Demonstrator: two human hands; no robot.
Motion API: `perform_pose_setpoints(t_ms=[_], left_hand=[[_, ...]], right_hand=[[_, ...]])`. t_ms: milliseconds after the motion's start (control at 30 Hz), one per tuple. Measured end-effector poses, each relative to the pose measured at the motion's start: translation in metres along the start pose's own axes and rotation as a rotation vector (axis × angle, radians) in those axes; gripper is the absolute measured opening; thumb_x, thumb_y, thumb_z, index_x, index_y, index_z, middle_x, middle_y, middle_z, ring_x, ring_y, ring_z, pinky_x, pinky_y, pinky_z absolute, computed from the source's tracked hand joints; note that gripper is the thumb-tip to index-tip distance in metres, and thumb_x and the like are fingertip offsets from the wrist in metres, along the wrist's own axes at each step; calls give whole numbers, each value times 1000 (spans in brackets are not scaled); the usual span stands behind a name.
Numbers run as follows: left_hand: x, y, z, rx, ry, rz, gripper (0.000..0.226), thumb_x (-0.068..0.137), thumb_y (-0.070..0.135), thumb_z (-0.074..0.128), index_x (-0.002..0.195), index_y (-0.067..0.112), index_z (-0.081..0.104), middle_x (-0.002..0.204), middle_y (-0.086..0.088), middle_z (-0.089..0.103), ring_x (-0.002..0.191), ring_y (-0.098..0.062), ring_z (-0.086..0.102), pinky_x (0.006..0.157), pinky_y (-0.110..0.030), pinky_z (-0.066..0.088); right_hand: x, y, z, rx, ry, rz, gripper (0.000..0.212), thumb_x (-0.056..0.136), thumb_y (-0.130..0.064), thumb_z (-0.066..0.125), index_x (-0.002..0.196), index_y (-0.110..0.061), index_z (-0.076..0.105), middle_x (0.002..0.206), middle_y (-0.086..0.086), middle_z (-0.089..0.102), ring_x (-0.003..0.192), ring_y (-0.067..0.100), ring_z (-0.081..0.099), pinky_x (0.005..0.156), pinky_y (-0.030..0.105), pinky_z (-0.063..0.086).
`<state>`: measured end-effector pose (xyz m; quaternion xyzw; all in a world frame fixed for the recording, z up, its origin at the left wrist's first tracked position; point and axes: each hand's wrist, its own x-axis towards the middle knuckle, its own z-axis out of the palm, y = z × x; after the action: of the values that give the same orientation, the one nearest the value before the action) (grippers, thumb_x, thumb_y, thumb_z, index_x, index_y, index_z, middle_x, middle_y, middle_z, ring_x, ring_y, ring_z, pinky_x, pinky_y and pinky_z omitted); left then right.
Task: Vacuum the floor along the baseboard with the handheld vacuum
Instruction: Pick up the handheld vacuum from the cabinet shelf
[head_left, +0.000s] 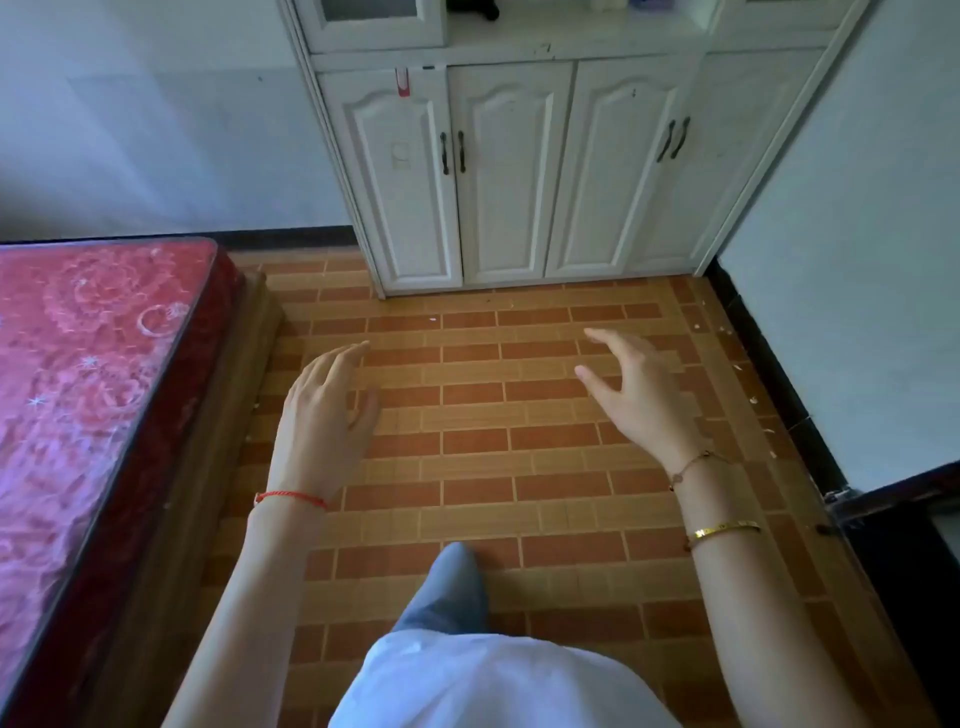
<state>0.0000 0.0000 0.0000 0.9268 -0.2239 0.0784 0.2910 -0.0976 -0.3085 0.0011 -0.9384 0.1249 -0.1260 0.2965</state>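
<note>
No handheld vacuum is in view. My left hand (324, 415) and my right hand (636, 392) hover over the brick-patterned tile floor (519, 467), both held out with relaxed, spread fingers and holding nothing. A black baseboard (769, 358) runs along the right wall, and small pale crumbs (753, 400) lie scattered on the floor beside it. Another dark baseboard (291, 236) runs under the far wall on the left.
A white cabinet (509, 171) with dark door handles stands at the far wall. A bed with a red patterned mattress (88, 374) on a wooden frame fills the left side. A dark door edge with a hinge (852, 501) juts in at the right. My knee (447, 587) shows below.
</note>
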Motion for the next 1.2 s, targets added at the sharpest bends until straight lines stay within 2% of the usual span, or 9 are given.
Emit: perform_pose_setpoints(t_ms=[233,367,467,600,800,1200], left_hand=[[72,-11,30,-22,-33,-65,45,96,16,60,141,13,52,139,-9,58,134,-28,49,112,-47,42],[144,-23,48,-33,-53,-58,45,97,19,60,141,15,52,139,-9,58,133,-28,50,111,-50,43],[204,-30,55,-40,-49,-58,45,97,20,58,141,16,51,139,-8,58,133,-28,49,111,-49,43],[282,-38,64,-22,-57,-37,44,97,21,59,140,15,53,138,-10,59,131,-30,51,110,-51,44],[377,-43,84,-29,-122,8,46,97,21,58,142,18,50,141,-6,56,134,-28,49,112,-50,42],[544,-40,158,-37,-193,33,46,99,20,57,144,17,48,143,-9,54,134,-30,49,112,-48,42]], right_hand=[[72,25,17,-6,-34,40,49,94,-33,59,139,-17,49,141,0,52,135,16,42,113,35,36],[140,35,26,-10,-39,71,49,94,-34,58,138,-18,49,141,0,53,133,17,44,110,31,35],[197,35,25,-3,-29,82,48,94,-35,58,138,-18,49,140,0,53,133,15,44,111,34,37],[271,36,26,-26,-12,98,50,94,-37,56,140,-20,46,143,-2,50,135,15,43,107,25,31],[351,45,28,-39,8,119,50,95,-36,56,141,-17,46,143,0,50,134,15,43,107,23,29],[507,120,35,-8,43,183,48,95,-34,57,139,-17,48,139,1,53,131,17,46,103,22,33]])
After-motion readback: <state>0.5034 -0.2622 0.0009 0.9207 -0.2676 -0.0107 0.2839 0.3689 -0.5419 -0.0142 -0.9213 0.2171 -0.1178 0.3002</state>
